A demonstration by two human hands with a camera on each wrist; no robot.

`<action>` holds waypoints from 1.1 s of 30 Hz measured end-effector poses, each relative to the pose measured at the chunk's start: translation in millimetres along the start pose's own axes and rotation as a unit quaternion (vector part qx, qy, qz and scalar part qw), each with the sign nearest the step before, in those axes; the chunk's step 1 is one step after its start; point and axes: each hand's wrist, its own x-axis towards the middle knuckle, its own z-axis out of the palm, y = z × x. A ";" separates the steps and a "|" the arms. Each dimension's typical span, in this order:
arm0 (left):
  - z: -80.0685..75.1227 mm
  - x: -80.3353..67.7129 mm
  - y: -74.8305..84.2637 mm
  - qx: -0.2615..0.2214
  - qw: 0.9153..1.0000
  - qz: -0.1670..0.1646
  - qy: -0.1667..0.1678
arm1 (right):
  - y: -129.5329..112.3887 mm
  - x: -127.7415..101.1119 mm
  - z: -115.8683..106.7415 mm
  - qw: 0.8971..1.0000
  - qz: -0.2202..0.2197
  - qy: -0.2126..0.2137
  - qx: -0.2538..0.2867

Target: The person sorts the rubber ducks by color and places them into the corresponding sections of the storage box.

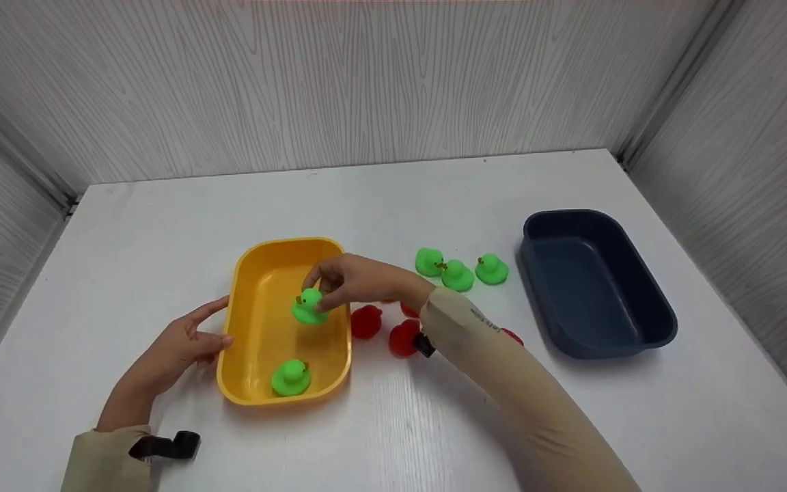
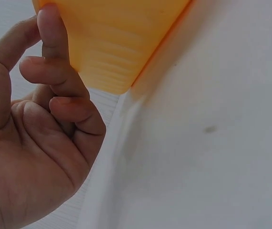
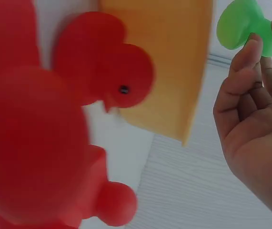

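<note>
My right hand (image 1: 349,280) pinches a green toy duck (image 1: 307,307) between thumb and fingers, over the inside of a yellow tray (image 1: 252,307). In the right wrist view that green duck (image 3: 240,24) is at the fingertips, top right. Another green duck (image 1: 292,378) sits in the tray's near end. My left hand (image 1: 178,345) holds the tray's left rim, its thumb over the edge. In the left wrist view the left hand (image 2: 45,124) has a fingertip against the tray's outer wall (image 2: 112,43), with the other fingers curled below.
Several red ducks (image 1: 366,322) lie right of the yellow tray, partly hidden under my right forearm. Behind them are three green ducks (image 1: 492,269). A dark blue tray (image 1: 578,280) stands at the right of the white table (image 1: 393,205), which has panelled walls around it.
</note>
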 end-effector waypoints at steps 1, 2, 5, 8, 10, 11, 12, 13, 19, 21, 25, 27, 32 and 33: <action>0.4 -0.3 -0.6 -0.001 1.000 0.000 0.000 | 1.2 1.4 1.9 1.000 0.007 -0.003 -0.006; 0.6 -0.5 -1.1 0.000 1.000 0.002 0.001 | 1.8 2.7 3.5 1.000 0.012 -0.005 -0.012; 0.0 -0.5 -1.9 -0.002 1.000 0.003 0.002 | 1.0 4.8 6.1 0.999 0.029 -0.009 -0.040; -0.7 -0.1 -1.5 -0.001 1.000 0.005 0.002 | -0.6 5.9 6.6 0.996 0.039 -0.013 -0.083; -0.8 0.2 -1.1 -0.001 1.000 0.006 0.000 | -0.6 6.3 6.5 0.992 0.045 -0.015 -0.114; -0.9 0.2 -0.9 0.000 1.000 0.006 0.000 | -0.4 6.6 6.5 0.990 0.046 -0.015 -0.130; -0.9 0.3 -0.8 -0.001 1.000 0.006 0.000 | 0.1 7.0 6.6 0.988 0.044 -0.016 -0.146; -0.9 0.3 -0.8 -0.003 1.000 0.006 -0.001 | 0.9 7.5 6.8 0.986 0.042 -0.018 -0.157; -0.2 0.9 -0.8 -0.013 1.000 0.009 -0.002 | 3.0 10.0 10.0 0.978 0.034 -0.040 -0.201; 0.0 0.9 -1.0 -0.012 1.000 0.009 -0.002 | 3.5 10.5 11.2 0.976 0.037 -0.047 -0.209; -0.1 0.0 -1.6 -0.010 1.000 0.005 0.000 | 3.5 10.8 13.1 0.973 0.045 -0.058 -0.217; 0.2 -0.3 -1.7 -0.010 1.000 0.004 -0.001 | 3.4 10.8 14.0 0.972 0.048 -0.062 -0.221; 0.8 -0.4 -1.4 -0.009 1.000 0.004 0.001 | 3.7 11.5 16.2 0.969 0.054 -0.066 -0.231; 0.8 -0.5 -1.2 -0.008 1.000 0.003 0.002 | 3.6 11.6 16.7 0.969 0.055 -0.065 -0.233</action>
